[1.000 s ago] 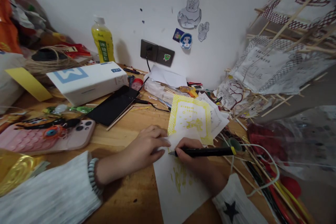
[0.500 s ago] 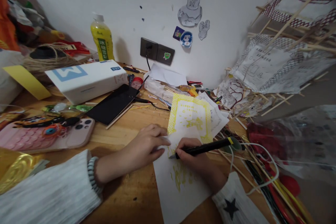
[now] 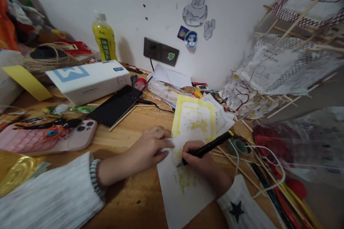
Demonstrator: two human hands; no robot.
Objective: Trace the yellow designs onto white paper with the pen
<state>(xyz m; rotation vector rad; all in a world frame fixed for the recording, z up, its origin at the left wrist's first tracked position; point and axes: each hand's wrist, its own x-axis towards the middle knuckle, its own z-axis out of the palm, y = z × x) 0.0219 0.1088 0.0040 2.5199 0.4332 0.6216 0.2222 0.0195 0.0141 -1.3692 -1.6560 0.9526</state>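
In my right hand (image 3: 197,157) is a black marker pen (image 3: 212,145) with a yellow band at its end, its tip down on a white sheet of paper (image 3: 177,205). Yellow strokes cover the sheet's upper and middle part. My left hand (image 3: 150,146) lies at the sheet's upper left edge, thumb and forefinger apart, fingertips resting on the paper. Beyond the sheet, partly under it, is a finished-looking yellow drawing (image 3: 194,114) with a patterned border. Other drawn papers (image 3: 224,123) stick out behind that one.
Left of my hands are a pink phone (image 3: 77,137), a black tablet-like device (image 3: 116,105), a white box (image 3: 99,82) and a yellow drink bottle (image 3: 104,39). At right stand a stick frame with drawn panels (image 3: 268,64), a white cord (image 3: 282,171) and loose sticks.
The marker pen's tip has moved slightly right and down on the sheet, and its rear end has tilted up. My left hand stays in place.
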